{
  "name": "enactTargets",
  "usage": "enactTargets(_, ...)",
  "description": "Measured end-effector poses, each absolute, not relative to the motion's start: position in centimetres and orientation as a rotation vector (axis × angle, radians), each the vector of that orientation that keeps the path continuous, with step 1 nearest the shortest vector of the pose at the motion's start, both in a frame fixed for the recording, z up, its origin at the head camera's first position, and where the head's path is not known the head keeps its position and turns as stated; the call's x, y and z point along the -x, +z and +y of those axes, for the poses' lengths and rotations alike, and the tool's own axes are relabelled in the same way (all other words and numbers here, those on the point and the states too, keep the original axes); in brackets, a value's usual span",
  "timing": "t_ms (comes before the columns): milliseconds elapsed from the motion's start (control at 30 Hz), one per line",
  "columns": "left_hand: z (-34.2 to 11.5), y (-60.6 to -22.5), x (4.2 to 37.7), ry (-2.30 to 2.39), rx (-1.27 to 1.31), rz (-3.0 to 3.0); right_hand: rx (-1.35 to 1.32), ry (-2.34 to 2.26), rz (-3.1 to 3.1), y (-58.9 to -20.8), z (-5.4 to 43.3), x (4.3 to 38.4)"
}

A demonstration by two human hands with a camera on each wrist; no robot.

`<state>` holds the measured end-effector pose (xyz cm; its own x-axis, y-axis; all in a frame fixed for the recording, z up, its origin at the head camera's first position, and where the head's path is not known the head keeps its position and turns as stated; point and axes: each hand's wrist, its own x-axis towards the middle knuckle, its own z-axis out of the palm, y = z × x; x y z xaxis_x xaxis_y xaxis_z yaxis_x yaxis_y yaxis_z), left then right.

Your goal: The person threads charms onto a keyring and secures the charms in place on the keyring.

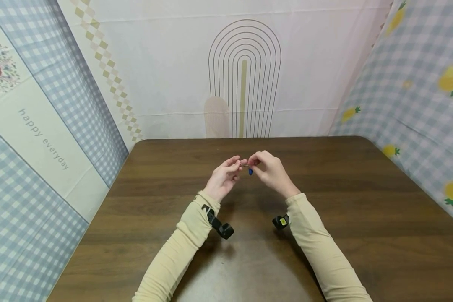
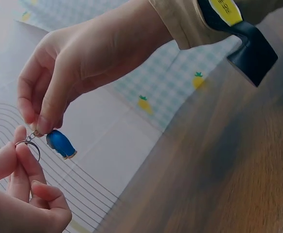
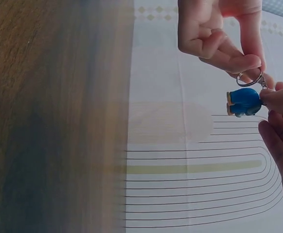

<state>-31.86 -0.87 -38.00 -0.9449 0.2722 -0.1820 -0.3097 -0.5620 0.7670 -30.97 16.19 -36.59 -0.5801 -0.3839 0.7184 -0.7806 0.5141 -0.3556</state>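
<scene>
A keychain hangs between both hands above the table, made of a metal split ring point(image 3: 246, 78), a short chain point(image 2: 30, 137) and a small blue figure point(image 2: 61, 143). My left hand point(image 1: 222, 178) pinches the split ring between thumb and fingers. With thumb and forefinger, my right hand point(image 1: 270, 171) pinches the chain's end close to the figure. The blue figure point(image 3: 244, 102) dangles just below the right fingertips, its pale feet showing in the wrist views. Part of the figure's top is hidden by the right thumb.
A brown wooden table point(image 1: 154, 235) lies under both forearms. Behind it hangs a white cloth point(image 1: 166, 75) with line arches. Checked cloths flank the left and right sides. A black wrist camera point(image 1: 225, 230) is strapped to the left sleeve, another black camera point(image 1: 280, 222) to the right.
</scene>
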Motion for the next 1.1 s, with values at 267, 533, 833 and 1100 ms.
enactTargets(267,-1.05,-37.82,31.70,2.475,0.057,1.220,-0.956,0.889,-2.177,-36.62,16.20,31.01)
enactTargets(533,-1.43,-37.86,31.75,2.377,-0.033,1.250,-0.988,0.851,-2.138,-36.85,16.16,31.23)
enactTargets(833,-0.90,-37.82,31.72,2.482,0.046,1.460,-1.018,0.821,-2.119,-37.10,16.12,31.36)
enactTargets(1100,-0.58,-37.87,31.59,2.550,0.092,1.470,-1.015,0.849,-2.134,-37.00,16.35,31.30)
